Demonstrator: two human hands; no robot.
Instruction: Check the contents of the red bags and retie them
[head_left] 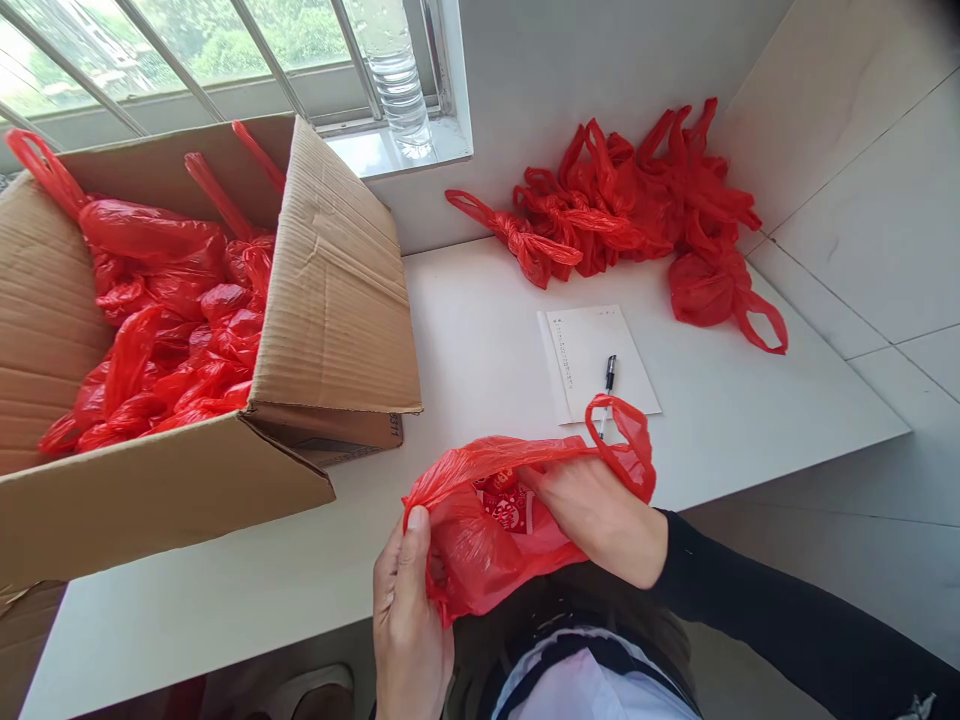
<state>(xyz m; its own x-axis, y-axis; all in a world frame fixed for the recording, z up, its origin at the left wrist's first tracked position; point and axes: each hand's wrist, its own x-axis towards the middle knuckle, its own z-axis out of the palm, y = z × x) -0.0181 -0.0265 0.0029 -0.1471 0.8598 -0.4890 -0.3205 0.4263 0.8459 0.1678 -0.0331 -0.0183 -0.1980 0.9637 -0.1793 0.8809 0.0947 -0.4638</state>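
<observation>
A red plastic bag is spread wide at the table's front edge, close to my body. My left hand pinches its left rim, thumb on top. Through the mouth of the bag reaches my right hand, its fingers hidden inside, so their grip does not show. One bag handle loops up beside the right wrist. Inside, near those fingers, lie small red printed packets with white and gold marks.
At left stands an open cardboard box full of red bags. More knotted red bags lie along the wall. A notebook with a pen rests mid-table. A water bottle stands on the windowsill.
</observation>
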